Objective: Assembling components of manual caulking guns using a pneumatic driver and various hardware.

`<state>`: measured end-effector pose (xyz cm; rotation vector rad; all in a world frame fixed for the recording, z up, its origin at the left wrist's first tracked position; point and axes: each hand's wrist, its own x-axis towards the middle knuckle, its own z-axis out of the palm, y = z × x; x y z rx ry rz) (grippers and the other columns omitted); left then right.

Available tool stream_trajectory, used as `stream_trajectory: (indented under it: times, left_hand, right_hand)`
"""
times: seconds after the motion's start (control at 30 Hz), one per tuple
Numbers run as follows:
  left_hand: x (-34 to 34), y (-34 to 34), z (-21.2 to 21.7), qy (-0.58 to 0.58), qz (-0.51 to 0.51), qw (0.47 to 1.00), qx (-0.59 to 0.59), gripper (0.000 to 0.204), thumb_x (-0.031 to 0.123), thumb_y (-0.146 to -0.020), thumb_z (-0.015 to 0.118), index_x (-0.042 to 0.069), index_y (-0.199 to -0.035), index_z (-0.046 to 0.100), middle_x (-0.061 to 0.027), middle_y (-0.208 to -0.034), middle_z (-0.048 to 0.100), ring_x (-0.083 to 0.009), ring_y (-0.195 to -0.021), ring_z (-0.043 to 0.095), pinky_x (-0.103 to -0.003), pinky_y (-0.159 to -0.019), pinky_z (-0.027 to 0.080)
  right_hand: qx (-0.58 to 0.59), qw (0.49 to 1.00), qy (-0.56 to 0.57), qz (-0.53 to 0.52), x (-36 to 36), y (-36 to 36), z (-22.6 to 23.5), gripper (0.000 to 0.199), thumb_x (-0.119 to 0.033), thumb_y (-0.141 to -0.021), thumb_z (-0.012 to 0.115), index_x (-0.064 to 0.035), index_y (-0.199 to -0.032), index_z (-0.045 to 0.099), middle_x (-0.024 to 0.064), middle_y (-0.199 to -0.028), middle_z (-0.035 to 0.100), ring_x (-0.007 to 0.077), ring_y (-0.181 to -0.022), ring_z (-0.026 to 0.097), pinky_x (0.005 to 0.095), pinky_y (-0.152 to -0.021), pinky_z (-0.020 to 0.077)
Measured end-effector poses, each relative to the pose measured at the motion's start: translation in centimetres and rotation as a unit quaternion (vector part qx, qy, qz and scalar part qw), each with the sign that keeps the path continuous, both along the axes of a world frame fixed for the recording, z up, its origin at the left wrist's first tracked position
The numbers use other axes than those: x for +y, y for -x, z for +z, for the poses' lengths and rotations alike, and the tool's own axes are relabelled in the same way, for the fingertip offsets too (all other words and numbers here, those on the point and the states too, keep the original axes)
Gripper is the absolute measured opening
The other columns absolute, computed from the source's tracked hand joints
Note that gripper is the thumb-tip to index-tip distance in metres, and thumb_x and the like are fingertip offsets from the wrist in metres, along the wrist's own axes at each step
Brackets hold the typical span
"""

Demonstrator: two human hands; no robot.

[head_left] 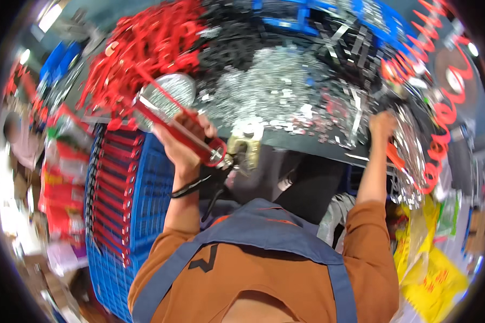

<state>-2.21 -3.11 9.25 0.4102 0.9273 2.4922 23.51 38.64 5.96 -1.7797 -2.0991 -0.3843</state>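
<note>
The table (293,142) held loose red strips (145,46), the crate (152,180) rowed bars (113,185); my left fingers (206,127) gripped a red piece (192,142), right fingers (381,118) unclear.

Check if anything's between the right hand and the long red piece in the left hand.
Yes: a pale brass-coloured metal fixture, just right of the long red piece, at its lower end. The heap of small shiny silver pieces lies mostly beyond. Fixture height unclear.

Can make out a coiled red hose (449,114) between two and three o'clock, cardboard boxes (478,232) past three, a yellow bag (434,280) at four, red-and-white packages (62,185) at nine, blurred blue bins (62,61) at ten.
</note>
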Motion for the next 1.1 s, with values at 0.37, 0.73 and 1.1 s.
stream_trajectory:
  times: [0.37,0.73,1.1]
  left_hand:
    - [-3.1,3.1,0.2,-0.226,0.047,0.968,-0.101,0.072,0.071,-0.083,0.045,0.001,-0.102,0.051,-0.0039,-0.079,0.048,-0.0159,-0.066,0.043,-0.031,-0.065,0.041]
    - [-24.0,2.9,4.8,0.434,0.153,0.591,0.662,0.062,0.03,-0.065,0.081,0.004,-0.116,0.058,-0.0147,-0.107,0.065,-0.0334,-0.105,0.06,-0.042,-0.088,0.047]
    - [-51.1,0.7,-10.5,0.857,0.324,0.399,-0.031,0.076,0.063,-0.068,0.071,0.002,-0.111,0.055,-0.0223,-0.096,0.066,-0.0388,-0.089,0.065,-0.046,-0.076,0.051]
  right_hand:
    - [0.645,0.354,0.524,0.429,-38.5,16.3,0.6,0.044,-0.014,-0.094,0.05,0.0047,-0.132,0.041,0.0166,-0.123,0.058,0.0225,-0.1,0.064,0.0285,-0.083,0.052]
    - [0.121,0.452,0.248,0.848,-35.9,16.3,7.4,0.038,0.001,-0.061,0.077,0.0019,-0.095,0.061,0.0249,-0.111,0.063,0.0361,-0.092,0.067,0.0342,-0.078,0.0547]
    - [0.201,0.448,0.355,0.796,-41.8,19.8,2.5,0.06,-0.012,-0.084,0.067,0.0073,-0.133,0.039,0.0218,-0.131,0.05,0.033,-0.112,0.058,0.0387,-0.09,0.0494]
